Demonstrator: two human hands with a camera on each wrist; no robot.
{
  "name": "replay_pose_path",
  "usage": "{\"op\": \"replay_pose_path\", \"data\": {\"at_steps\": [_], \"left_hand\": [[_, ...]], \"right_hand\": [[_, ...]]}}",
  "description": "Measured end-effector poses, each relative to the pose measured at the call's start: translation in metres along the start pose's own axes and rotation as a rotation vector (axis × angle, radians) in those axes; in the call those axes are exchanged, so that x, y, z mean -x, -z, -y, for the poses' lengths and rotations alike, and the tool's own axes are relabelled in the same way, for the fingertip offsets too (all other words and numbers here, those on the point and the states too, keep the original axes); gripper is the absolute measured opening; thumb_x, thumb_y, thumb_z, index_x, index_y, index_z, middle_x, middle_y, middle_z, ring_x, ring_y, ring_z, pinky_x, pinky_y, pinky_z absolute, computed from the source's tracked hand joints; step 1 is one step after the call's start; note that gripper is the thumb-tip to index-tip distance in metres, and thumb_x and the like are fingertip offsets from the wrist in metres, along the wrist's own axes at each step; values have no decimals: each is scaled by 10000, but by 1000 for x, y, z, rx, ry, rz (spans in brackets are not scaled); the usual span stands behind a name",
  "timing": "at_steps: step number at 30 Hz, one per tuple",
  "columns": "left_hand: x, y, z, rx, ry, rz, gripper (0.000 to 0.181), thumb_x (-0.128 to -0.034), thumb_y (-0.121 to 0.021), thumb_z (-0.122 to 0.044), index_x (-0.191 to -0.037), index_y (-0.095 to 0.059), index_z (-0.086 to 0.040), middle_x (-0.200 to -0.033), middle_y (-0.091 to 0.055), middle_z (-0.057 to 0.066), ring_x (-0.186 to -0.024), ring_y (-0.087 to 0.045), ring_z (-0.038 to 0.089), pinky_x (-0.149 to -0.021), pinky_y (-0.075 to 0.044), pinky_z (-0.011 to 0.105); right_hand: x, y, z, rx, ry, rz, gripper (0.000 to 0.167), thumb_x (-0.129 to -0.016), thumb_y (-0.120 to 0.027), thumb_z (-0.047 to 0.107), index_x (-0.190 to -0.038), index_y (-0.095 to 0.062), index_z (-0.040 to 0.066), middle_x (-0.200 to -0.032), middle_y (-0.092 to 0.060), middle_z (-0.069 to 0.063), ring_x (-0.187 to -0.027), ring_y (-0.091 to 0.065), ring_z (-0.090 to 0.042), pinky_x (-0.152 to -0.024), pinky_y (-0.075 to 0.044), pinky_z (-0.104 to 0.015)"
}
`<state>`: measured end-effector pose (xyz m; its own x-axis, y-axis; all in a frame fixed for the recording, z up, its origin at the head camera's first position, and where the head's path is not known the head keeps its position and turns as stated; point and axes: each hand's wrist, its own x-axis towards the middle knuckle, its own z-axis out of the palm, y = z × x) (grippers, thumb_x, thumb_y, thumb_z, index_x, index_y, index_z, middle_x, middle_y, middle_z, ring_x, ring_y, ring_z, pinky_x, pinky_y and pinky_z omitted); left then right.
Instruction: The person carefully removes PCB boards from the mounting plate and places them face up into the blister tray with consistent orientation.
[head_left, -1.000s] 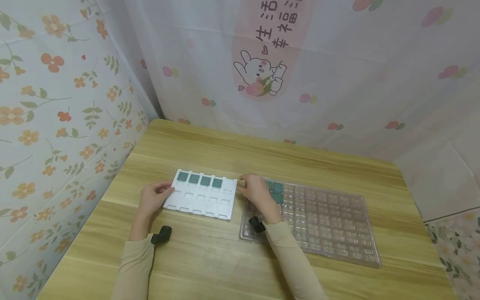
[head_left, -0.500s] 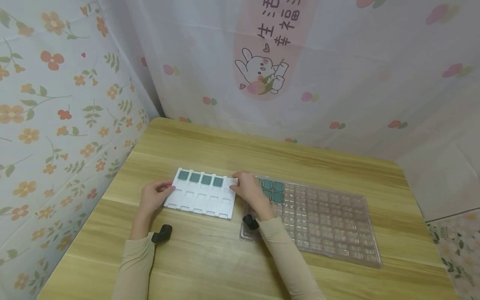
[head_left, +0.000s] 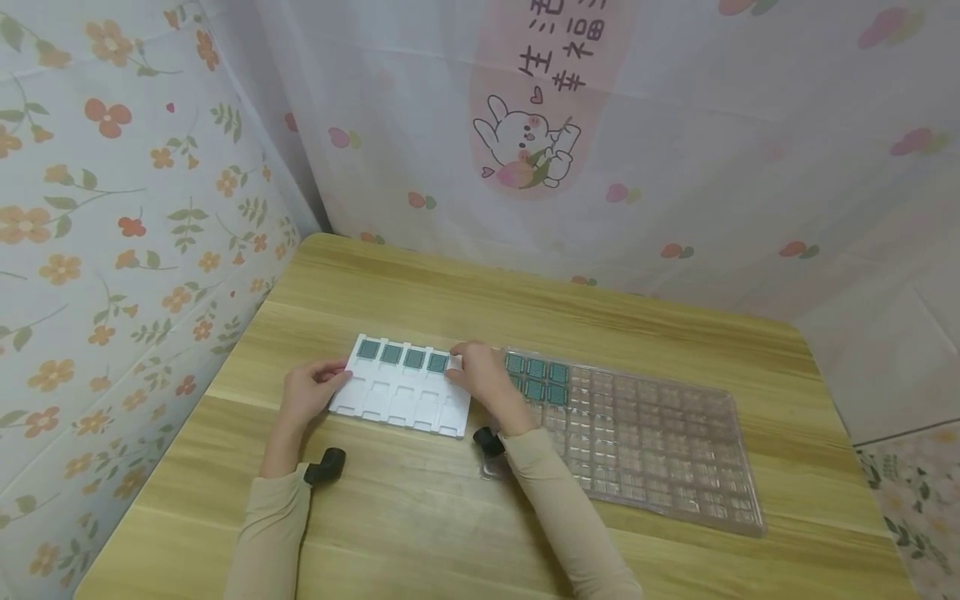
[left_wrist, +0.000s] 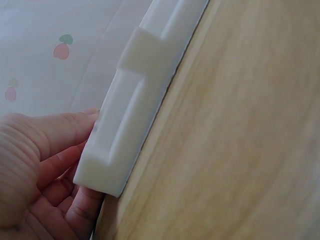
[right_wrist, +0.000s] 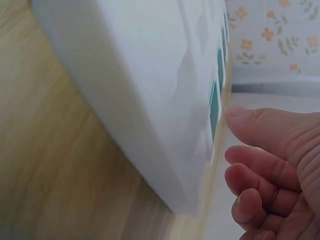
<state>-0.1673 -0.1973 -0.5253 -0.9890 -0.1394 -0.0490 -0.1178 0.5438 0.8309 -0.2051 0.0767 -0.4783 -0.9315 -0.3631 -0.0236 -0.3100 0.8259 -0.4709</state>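
Note:
A white plastic tray (head_left: 401, 406) with two rows of pockets lies on the table. Several green square chips (head_left: 413, 358) fill pockets of its far row. My left hand (head_left: 306, 393) pinches the tray's left end, thumb on top and fingers beneath, as the left wrist view (left_wrist: 45, 160) confirms. Over the tray's far right corner is my right hand (head_left: 483, 379), near the rightmost chip (head_left: 438, 362). In the right wrist view its thumb (right_wrist: 265, 125) and loosely bent fingers hold nothing, and a green chip (right_wrist: 214, 110) shows just beyond the thumb.
To the right lies a large clear plastic tray (head_left: 667, 442) with many pockets. More green chips (head_left: 557, 372) sit at its far left corner. Both trays rest on a wooden table (head_left: 405, 517). Patterned curtains (head_left: 420, 108) stand behind and at the left.
My right hand has moved left from the gap between the trays to over the white tray's right end, uncovering more chips in the clear tray. My left hand keeps its hold.

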Motion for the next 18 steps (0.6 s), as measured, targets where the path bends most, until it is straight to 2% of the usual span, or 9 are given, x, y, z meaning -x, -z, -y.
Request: {"op": "replay_pose_path", "data": {"at_steps": [5,8,18], "left_hand": [[0,0,-1,-1,0,6,287,-875,-649,-117,-1110,-652,46,-970,-668,200,-865,-578,249,-687,-420,182],[0,0,-1,5,0,8,284,-874,-650,-112,-1108,-653,48,-967,-668,198,-856,-574,241,-680,-419,176],[1,-1,-1,19,-13,-5,273,-864,-655,-98,-1088,-659,58,-950,-672,203,-827,-574,219,-657,-418,155]], "right_hand": [[-3,-4,5,12,-7,14,318,-831,-714,170,-1099,-668,4,-1059,-667,-137,-872,-623,-223,-755,-501,-322],[-4,-6,8,22,-11,17,328,-824,-724,174,-1102,-669,9,-1095,-660,-135,-968,-621,-251,-815,-497,-342],[-10,-12,10,73,-9,25,329,-818,-728,163,-1106,-671,14,-1058,-668,-124,-961,-624,-242,-816,-498,-330]]}}
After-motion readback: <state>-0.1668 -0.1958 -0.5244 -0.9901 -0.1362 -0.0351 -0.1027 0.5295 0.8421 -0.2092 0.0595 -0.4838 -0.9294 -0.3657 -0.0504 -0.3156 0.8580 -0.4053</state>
